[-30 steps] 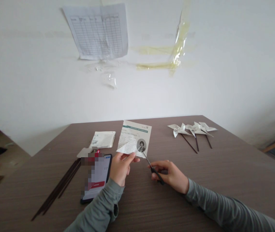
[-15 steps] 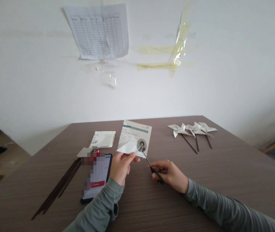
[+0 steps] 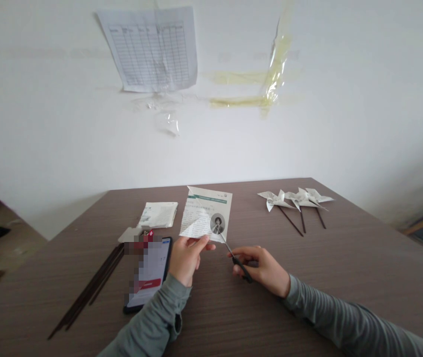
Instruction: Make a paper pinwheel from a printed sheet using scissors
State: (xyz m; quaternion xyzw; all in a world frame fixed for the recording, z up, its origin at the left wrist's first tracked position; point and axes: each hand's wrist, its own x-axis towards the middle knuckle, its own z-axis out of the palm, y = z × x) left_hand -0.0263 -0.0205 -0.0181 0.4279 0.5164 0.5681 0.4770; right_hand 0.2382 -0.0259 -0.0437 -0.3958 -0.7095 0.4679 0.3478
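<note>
My left hand (image 3: 186, 258) pinches the near edge of a printed paper sheet (image 3: 207, 213) with a green header and a small round photo, holding it tilted up above the table. My right hand (image 3: 265, 268) is closed round the black handles of a pair of scissors (image 3: 233, 254). The blades point up and left, and their tip is in the sheet near the photo. A triangular flap of the sheet stands loose on its left side.
A phone (image 3: 148, 277) with a lit screen lies by my left wrist. Several dark thin sticks (image 3: 90, 290) lie left of it. A folded paper stack (image 3: 159, 214) sits behind. Three paper pinwheels on sticks (image 3: 296, 201) lie at the far right of the brown table (image 3: 345, 267). The wall is close behind.
The paper's far left corner has lifted and folded a little as the sheet tilted. Both hands and the scissors have barely moved.
</note>
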